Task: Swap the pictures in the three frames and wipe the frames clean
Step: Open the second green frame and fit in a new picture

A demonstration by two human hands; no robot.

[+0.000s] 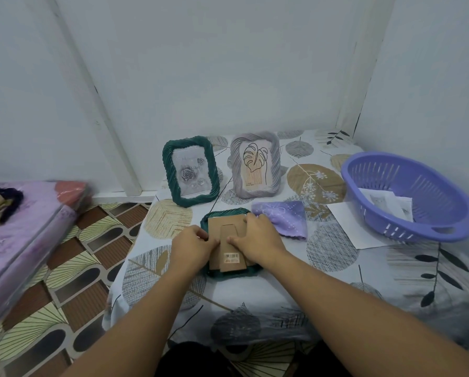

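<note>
- Brown cardboard backing board (229, 242) of the face-down dark green twisted-rim picture frame (229, 274), lying near the table's front edge, under both hands.
- Left hand (192, 247) on the board's left edge, fingers curled at it; pinching a tab or just pressing, cannot tell.
- Right hand (258, 235) spread over the board's right side, fingers fairly straight, pressing down.
- Just right of that: folded lilac microfibre cloth (281, 217), untouched.
- Behind, upright: dark green twisted frame with a rose print (190, 171) and grey twisted frame with a leaf line drawing (255, 164).
- Far right: purple slotted plastic basket (407, 195) holding loose paper prints (385, 205).
- Judged early: one frame's back being worked, two not opened, wiping apparently all left.
</note>
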